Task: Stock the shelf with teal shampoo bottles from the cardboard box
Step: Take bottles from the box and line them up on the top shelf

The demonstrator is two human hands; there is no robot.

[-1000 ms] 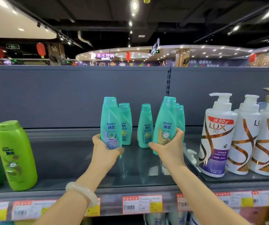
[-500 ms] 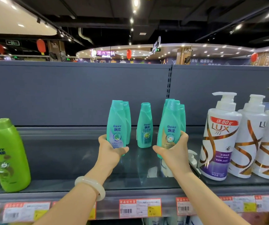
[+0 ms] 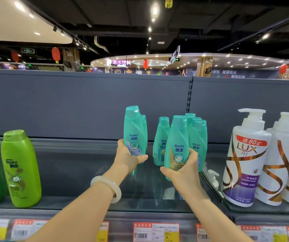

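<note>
Since half a second ago the left bottle [image 3: 134, 131] stands more upright and sits in front of the back one, and the right bottle [image 3: 177, 147] has tipped a little leftward at its cap, held lower and nearer the camera; both arms reach in as before. Far left: two green bottles [image 3: 20, 167] upright on the shelf [image 3: 81, 163], well apart from the teal group; left hand [image 3: 129, 157], white bangle [image 3: 108, 187] on the wrist, grips the left bottle low around its base, thumb across the front bottom, fingers wrapped behind; base contact with the shelf cannot be told; another teal bottle just behind it. Between the hands one standing teal bottle [image 3: 161, 140] upright on the shelf. Right hand [image 3: 183, 170] holds the right bottle around its lower half, thumb under left, fingers curled on the right side; bottle lifted clear of the shelf, in front of a cluster of teal bottles [image 3: 198, 135]. Far right: white pump bottles [image 3: 245, 159] on the next shelf section; price tags [image 3: 156, 231] along the front edge.
</note>
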